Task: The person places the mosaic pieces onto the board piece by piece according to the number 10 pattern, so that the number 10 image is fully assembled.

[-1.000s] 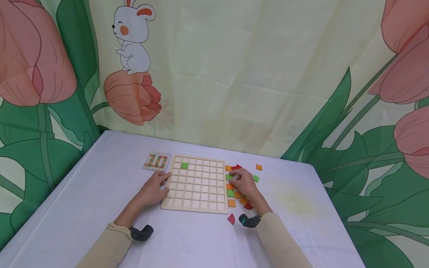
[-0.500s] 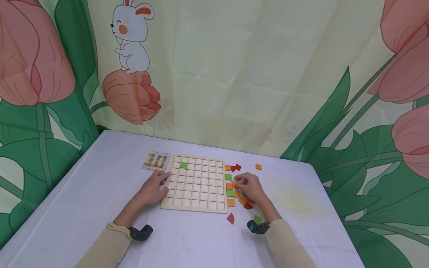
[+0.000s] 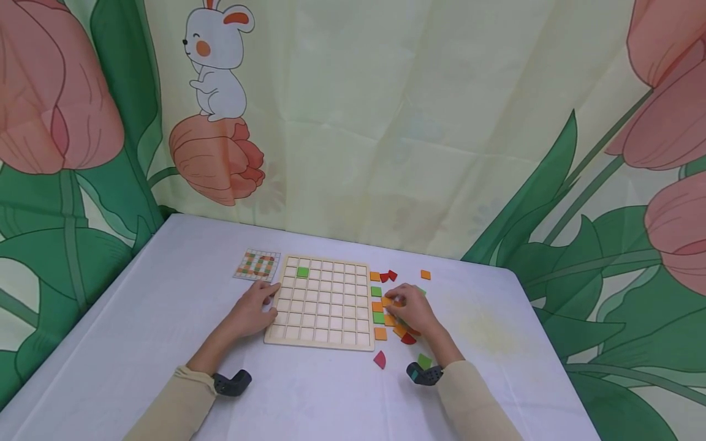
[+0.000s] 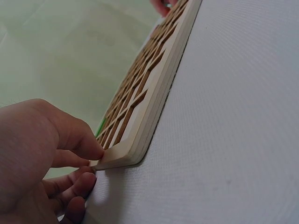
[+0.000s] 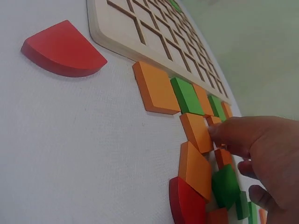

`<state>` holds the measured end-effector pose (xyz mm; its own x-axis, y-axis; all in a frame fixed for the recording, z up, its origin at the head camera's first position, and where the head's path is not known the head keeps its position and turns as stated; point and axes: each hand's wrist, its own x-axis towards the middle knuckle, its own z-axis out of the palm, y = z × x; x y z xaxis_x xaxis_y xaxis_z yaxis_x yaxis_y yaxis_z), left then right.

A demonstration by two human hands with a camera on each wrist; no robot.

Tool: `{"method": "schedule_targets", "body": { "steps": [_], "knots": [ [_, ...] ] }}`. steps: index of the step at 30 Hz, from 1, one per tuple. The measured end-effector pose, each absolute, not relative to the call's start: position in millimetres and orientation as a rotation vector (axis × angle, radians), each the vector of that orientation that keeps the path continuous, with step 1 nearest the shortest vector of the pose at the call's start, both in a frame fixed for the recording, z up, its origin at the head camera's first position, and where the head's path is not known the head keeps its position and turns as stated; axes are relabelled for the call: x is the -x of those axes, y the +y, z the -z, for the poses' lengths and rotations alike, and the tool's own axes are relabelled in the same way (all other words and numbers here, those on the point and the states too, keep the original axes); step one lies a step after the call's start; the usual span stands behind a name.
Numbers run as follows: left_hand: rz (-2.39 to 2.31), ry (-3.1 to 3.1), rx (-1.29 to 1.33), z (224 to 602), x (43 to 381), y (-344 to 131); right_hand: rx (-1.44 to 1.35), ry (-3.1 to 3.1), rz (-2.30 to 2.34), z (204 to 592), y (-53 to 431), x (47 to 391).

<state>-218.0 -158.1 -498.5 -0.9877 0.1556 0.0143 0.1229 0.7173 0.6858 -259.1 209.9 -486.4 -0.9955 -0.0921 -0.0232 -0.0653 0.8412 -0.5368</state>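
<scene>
A wooden grid board [image 3: 325,347] lies on the table, with one green square tile [image 3: 303,272] in a cell near its far left corner. My left hand [image 3: 252,309] touches the board's left edge, thumb and index finger spread along it; in the left wrist view a fingertip [image 4: 99,154] presses the rim by the corner. Right of the board, my right hand [image 3: 415,308] pinches an orange square tile [image 3: 387,302] between thumb and index finger, low among the loose pieces. The right wrist view shows the thumb against that tile [image 5: 214,121]; the palm hides several pieces.
A pattern card [image 3: 257,265] lies beyond the board's left side. Orange tiles [image 3: 380,334], green tiles [image 3: 378,318] and red quarter-circles [image 3: 380,359] are scattered along the board's right side. A lone orange tile [image 3: 425,275] sits farther back. A printed curtain [image 3: 375,153] hangs behind the table.
My right hand has shifted right and nearer, from beside a green tile to the orange tile. A green tile near the right wrist now shows. The left hand stays put.
</scene>
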Motion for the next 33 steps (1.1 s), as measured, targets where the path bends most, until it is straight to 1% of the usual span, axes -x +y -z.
{"method": "schedule_targets", "body": {
  "steps": [8,15,33],
  "knots": [
    [-1.14,2.881,-0.236,497,217,-157,0.124,3.006,0.772,486,209,260],
    [-1.146,2.878,-0.239,498,217,-158,0.109,3.02,0.791,486,210,263],
    [-1.148,2.87,-0.23,495,216,-156,0.295,2.961,0.995,478,183,267]
  ]
}}
